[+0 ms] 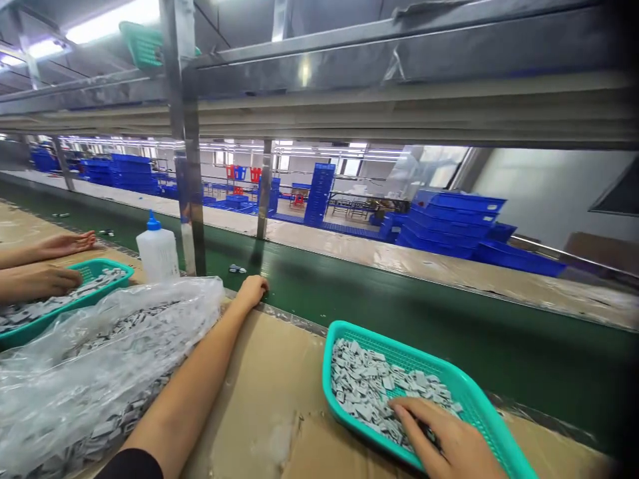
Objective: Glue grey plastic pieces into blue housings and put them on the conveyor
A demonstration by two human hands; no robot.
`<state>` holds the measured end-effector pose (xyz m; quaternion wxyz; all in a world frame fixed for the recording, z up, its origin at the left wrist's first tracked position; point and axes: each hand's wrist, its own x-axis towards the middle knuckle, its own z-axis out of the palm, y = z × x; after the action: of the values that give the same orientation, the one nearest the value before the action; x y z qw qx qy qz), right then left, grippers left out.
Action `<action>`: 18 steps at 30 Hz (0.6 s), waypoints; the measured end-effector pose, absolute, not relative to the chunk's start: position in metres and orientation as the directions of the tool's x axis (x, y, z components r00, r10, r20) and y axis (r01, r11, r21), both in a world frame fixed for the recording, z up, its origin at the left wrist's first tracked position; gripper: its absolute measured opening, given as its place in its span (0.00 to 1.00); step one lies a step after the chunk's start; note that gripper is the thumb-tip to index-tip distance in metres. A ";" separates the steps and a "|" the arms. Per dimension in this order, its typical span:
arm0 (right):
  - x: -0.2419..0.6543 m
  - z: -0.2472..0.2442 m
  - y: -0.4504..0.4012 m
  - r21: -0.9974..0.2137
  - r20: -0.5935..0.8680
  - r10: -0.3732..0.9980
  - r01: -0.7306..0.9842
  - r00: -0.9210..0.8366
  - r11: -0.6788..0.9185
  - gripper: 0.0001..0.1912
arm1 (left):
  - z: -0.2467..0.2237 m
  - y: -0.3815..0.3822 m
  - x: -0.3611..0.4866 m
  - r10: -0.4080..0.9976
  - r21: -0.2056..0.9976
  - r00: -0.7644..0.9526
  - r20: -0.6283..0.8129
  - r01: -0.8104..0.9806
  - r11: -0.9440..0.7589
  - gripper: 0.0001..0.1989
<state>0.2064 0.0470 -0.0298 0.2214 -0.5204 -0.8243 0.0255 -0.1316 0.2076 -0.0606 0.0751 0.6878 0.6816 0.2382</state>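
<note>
My right hand (429, 432) rests in a teal plastic basket (379, 347), its fingertips among a heap of small grey pieces (362, 392). My left hand (252, 291) lies at the near edge of a green conveyor belt (399, 299), holding nothing visible, with its fingers curled out of sight. Under my left forearm, a transparent plastic bag (110, 359) holds more grey pieces. At far left, a co-worker's hands (64, 245) are beside a second teal basket (100, 269).
Brown cardboard (259, 406) covers the bench. A white squeeze bottle with a blue cap (157, 253) and a steel post (192, 193) stand near the belt. Small parts (237, 269) lie on it. Stacked blue crates (449, 223) stand beyond, beneath a steel overhead shelf (399, 60).
</note>
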 end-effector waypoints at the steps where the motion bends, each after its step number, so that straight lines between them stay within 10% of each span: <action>1: 0.202 -0.026 0.045 -0.268 0.335 0.869 0.847 -0.363 0.458 0.17 | -0.062 0.208 -0.132 0.973 0.408 -0.035 0.227 0.911 -0.063 0.13; 18: 0.198 -0.026 0.042 -0.307 0.305 0.879 0.835 -0.368 0.456 0.14 | -0.073 0.209 -0.129 0.911 0.218 -0.339 0.233 0.931 0.291 0.15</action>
<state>0.1980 0.0423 -0.0262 0.2160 -0.5191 -0.8254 0.0501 -0.1292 0.2094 -0.0733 -0.0318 0.5739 0.8028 0.1586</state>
